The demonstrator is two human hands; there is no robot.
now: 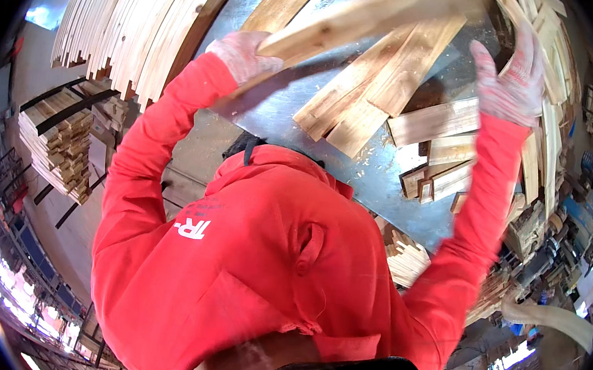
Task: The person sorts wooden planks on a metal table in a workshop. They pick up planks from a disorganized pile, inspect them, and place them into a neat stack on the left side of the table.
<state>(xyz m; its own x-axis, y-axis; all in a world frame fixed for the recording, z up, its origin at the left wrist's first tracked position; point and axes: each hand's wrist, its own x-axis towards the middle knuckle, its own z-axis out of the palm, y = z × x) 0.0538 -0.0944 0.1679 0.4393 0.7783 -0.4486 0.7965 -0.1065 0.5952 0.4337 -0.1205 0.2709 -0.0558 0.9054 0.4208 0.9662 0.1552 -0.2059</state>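
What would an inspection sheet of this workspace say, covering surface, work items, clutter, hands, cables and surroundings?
Surface: metal table, partly covered by wood.
Job's things: wooden board, raised and motion-blurred.
Clutter: planks lying on the table, short wood pieces beside them.
Grippers: gloved left hand grips the board's near end; gloved right hand open, contact unclear.
Cables: nothing seen clearly.
Surroundings: strapped wood stack left, pale hose right.

Left hand (pixel 241 55) upper left of centre, fingers curled | right hand (pixel 509 87) upper right, thumb spread from fingers | left arm (pixel 154 120), right arm (pixel 484 201): elbows bent
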